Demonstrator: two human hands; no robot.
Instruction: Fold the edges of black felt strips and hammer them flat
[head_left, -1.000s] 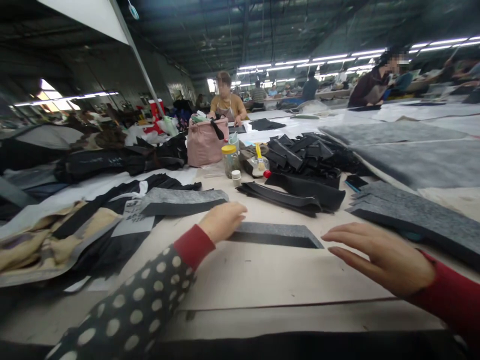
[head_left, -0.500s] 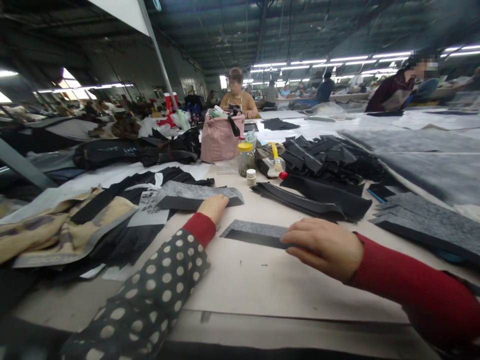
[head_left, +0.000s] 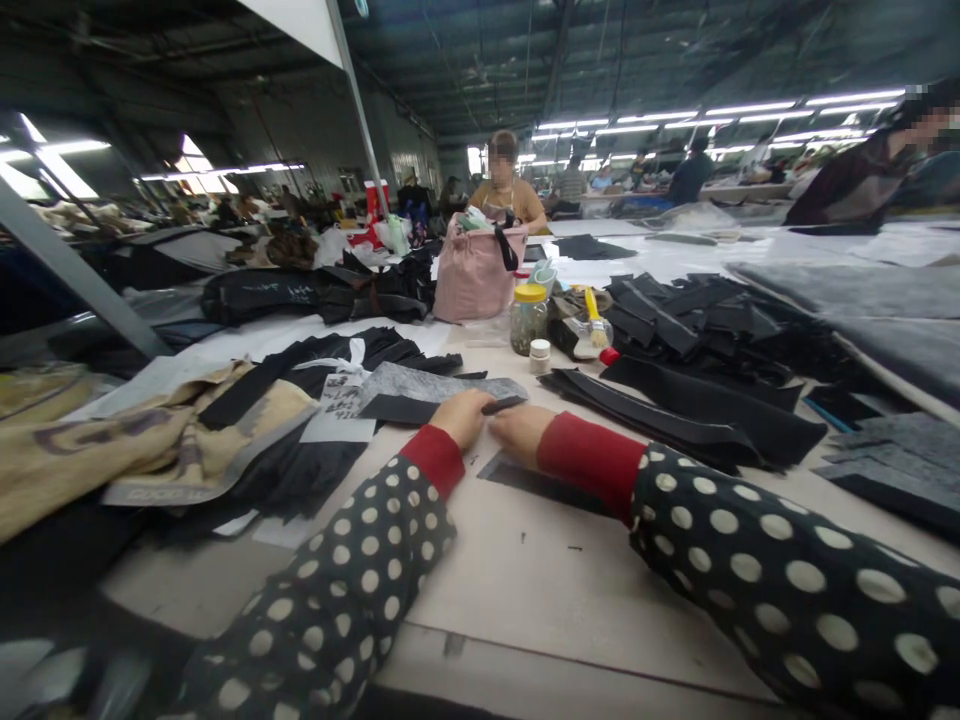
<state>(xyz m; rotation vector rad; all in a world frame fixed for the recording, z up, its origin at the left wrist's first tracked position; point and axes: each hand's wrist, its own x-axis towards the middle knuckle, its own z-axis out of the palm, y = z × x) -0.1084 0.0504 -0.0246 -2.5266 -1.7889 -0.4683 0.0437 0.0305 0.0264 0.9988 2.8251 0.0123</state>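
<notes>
Left hand and right hand, just beside each other above the surface. Small black strip at their fingertips; grip on it: cannot tell which hand, if either, clenches it. Grey felt beyond left hand; black felt under right hand.

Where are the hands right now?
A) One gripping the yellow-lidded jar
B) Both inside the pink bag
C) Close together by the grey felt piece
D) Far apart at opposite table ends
C. The left hand and right hand sit close together on the table, at the near edge of the grey felt piece.
</notes>
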